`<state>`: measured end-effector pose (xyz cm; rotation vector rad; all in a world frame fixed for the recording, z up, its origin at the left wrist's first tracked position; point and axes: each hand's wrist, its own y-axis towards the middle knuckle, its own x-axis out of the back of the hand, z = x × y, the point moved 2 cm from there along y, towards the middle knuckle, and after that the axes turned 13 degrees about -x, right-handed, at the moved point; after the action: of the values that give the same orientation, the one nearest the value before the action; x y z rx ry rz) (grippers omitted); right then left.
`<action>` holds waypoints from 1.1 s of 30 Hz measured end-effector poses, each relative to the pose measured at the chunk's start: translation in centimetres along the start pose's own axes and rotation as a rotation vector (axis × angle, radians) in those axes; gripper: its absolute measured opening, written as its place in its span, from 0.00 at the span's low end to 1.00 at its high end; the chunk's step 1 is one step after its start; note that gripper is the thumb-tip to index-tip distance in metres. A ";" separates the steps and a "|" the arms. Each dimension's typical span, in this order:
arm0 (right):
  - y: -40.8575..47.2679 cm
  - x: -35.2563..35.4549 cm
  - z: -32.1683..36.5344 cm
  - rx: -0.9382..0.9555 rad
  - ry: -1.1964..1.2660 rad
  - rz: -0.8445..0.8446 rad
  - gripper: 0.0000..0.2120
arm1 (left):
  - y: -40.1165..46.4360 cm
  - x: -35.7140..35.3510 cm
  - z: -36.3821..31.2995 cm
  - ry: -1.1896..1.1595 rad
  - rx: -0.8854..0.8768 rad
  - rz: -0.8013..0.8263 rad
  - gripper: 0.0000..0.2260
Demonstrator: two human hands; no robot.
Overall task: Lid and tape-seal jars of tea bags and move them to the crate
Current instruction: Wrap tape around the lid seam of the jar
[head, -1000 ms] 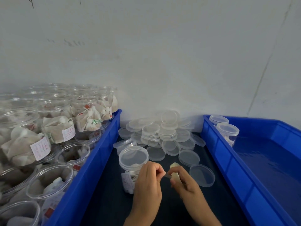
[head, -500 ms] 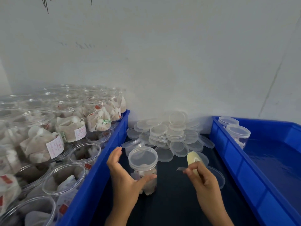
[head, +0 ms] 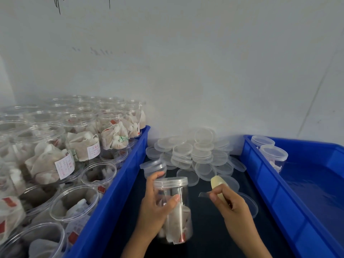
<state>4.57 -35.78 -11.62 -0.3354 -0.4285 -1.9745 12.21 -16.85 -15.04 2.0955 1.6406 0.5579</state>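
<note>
A clear lidded jar (head: pixel 175 216) of tea bags stands tilted on the dark table between two blue crates. My left hand (head: pixel 155 207) grips its side, fingers behind and thumb in front. To its right, my right hand (head: pixel 229 203) holds a small yellowish tape roll (head: pixel 216 184) and pinches a short clear strip of tape (head: pixel 203 194) pulled toward the jar. Two lidded jars (head: pixel 273 157) stand in the far corner of the right blue crate (head: pixel 264 185).
The left blue crate (head: pixel 119 187) is packed with several open jars of tea bags (head: pixel 81 148). A heap of clear lids (head: pixel 195 153) lies against the white wall, with one lid (head: pixel 153 165) just behind my left hand. Loose lids lie near my right hand.
My left hand has closed round the jar and tipped it. My right hand with the tape roll and strip has stayed to the jar's right. The camera has moved closer.
</note>
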 end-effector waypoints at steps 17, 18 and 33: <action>-0.1 -1.5 4.6 -0.081 -0.168 0.070 0.11 | 0.1 -2.1 -0.4 -0.109 0.009 0.045 0.19; -0.2 -1.6 4.7 -0.081 -0.174 0.068 0.11 | 0.1 -2.2 -0.5 -0.128 0.009 0.040 0.19; 0.0 -2.9 5.1 -0.130 -0.161 0.033 0.14 | 0.2 -2.0 -0.5 -0.227 0.046 0.050 0.25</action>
<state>6.00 -31.23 -8.27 -0.5836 -0.3952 -1.9550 11.62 -18.77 -14.63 2.1491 1.4895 0.2867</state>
